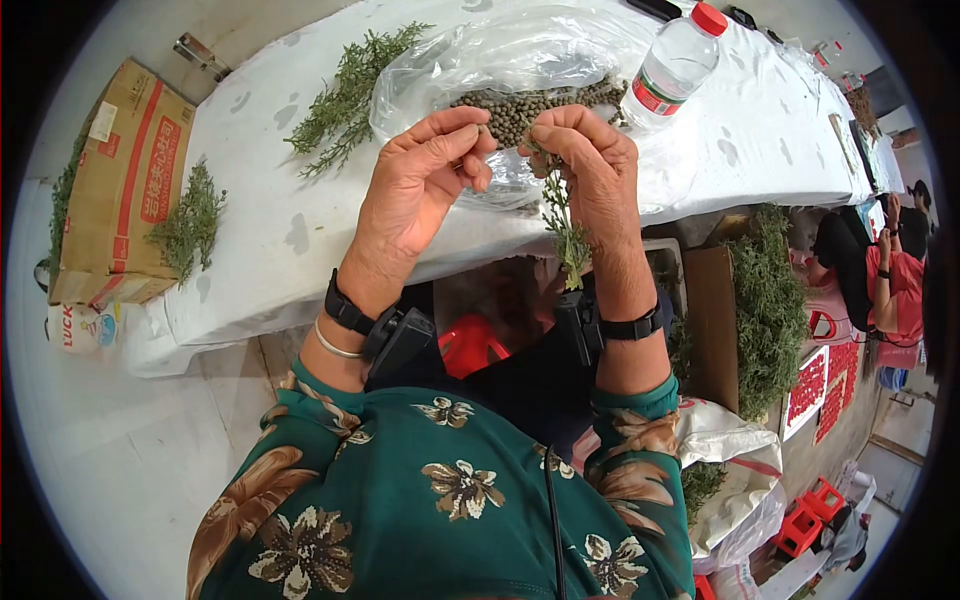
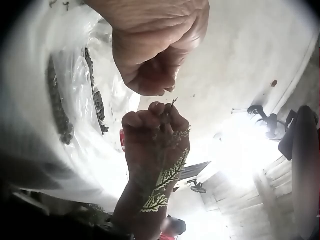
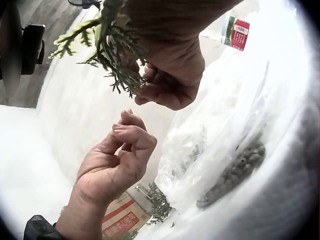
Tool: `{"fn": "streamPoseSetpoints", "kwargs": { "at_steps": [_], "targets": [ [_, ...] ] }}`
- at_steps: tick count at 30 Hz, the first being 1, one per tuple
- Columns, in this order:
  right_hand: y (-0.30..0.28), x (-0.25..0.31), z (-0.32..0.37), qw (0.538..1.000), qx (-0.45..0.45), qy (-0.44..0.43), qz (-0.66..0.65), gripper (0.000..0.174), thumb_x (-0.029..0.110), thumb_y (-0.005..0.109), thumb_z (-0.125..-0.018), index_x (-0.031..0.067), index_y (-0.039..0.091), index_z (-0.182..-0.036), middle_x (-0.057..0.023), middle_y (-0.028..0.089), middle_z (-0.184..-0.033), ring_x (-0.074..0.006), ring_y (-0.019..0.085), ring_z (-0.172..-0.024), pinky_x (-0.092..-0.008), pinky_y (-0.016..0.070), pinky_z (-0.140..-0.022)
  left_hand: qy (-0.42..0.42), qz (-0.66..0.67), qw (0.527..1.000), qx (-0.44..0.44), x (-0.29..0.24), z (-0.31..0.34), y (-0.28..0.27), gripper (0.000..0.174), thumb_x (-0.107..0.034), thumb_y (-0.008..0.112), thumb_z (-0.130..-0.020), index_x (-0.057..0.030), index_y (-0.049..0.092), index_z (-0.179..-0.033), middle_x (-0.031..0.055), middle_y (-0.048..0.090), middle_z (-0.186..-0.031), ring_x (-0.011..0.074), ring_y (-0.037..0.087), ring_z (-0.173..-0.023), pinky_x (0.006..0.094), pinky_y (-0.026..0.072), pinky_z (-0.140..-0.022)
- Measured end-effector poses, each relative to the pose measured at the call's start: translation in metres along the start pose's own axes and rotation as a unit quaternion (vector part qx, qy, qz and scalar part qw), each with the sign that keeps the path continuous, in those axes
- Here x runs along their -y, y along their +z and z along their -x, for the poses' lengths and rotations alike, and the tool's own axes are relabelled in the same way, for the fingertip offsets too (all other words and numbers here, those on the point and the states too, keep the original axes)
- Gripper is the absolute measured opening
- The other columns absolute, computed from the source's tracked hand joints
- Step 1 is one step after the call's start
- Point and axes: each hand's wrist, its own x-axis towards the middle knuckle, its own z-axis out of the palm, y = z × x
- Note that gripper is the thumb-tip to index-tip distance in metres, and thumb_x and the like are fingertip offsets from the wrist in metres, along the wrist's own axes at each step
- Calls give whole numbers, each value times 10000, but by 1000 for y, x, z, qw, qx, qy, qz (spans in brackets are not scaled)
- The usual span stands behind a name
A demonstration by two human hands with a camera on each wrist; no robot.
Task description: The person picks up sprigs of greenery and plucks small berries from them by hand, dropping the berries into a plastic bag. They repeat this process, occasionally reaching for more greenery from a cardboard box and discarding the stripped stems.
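Note:
My right hand pinches a green arborvitae-like sprig by its stem end, and its flat leafy part hangs down along the wrist. In the right wrist view the leaves show beside the curled fingers. Opposite it, the left hand has curled fingers, thumb and fingertips drawn together; I cannot tell whether a small bit sits between them. A narrow gap parts the two hands. Behind them lies a clear plastic bag holding many small round brownish seed cones.
A water bottle with a red cap stands right of the bag on the white-covered table. Cut branches lie to the left, near a cardboard box. More greenery fills the lower right; people sit beyond.

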Motion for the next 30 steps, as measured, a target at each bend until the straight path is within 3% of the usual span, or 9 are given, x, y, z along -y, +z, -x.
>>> {"fn": "streamPoseSetpoints", "kwargs": {
  "at_steps": [4,8,30],
  "targets": [
    [4,-2,1,1000,12,-5,9,71,33,552,-795,-24,594,-800,-58,588,-741,-104,536,-653,-229,414,-567,-18,28,999,17,0,2,-1,200,-48,544,-849,15,592,-1033,92,591,-850,126,508,-672,286,416,-613],
    [8,-3,2,1000,28,-1,-6,73,33,550,-793,-26,593,-801,-55,587,-739,-100,531,-652,-226,410,-574,-21,53,998,18,2,1,-3,192,-33,548,-845,22,602,-1021,108,623,-826,148,562,-647,297,447,-604],
    [12,-8,0,999,38,-1,29,80,48,556,-803,-18,600,-802,-42,593,-761,-95,548,-681,-232,420,-595,-35,93,995,19,6,1,-11,180,-32,560,-841,11,609,-1008,101,627,-841,132,556,-662,289,443,-616]
  ]
}}
